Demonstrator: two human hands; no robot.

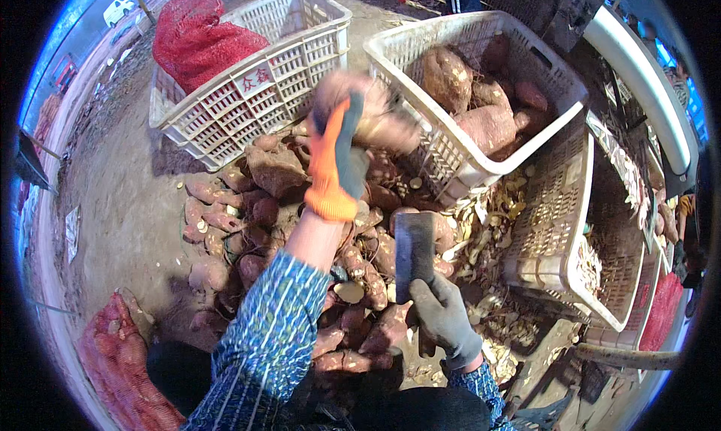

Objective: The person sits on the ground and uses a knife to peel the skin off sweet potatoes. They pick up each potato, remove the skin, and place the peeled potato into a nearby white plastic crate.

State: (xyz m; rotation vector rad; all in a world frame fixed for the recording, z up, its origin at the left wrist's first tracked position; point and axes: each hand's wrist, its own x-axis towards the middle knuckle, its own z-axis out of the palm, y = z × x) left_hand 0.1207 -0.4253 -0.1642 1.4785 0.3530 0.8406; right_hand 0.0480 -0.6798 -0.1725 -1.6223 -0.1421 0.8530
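Observation:
My left hand (341, 155), in an orange and dark grey glove, grips a large sweet potato (388, 121) blurred by motion. It is held in the air in front of the gap between two white plastic crates. Lower and to the right, my right hand (442, 312) in a grey glove is closed around the handle of a broad-bladed cleaver (414, 250), its blade pointing away from me. Beneath both hands spreads a heap of reddish sweet potatoes (276, 169) on the ground. One cut piece (349, 292) shows a pale face.
A white crate (248, 101) at the left holds a red mesh sack (203, 45). Large sweet potatoes (487, 118) fill part of another crate (394, 59). Pale trimmings (484, 234) litter the ground beside a tilted crate (543, 222). A filled mesh sack (121, 363) lies lower left.

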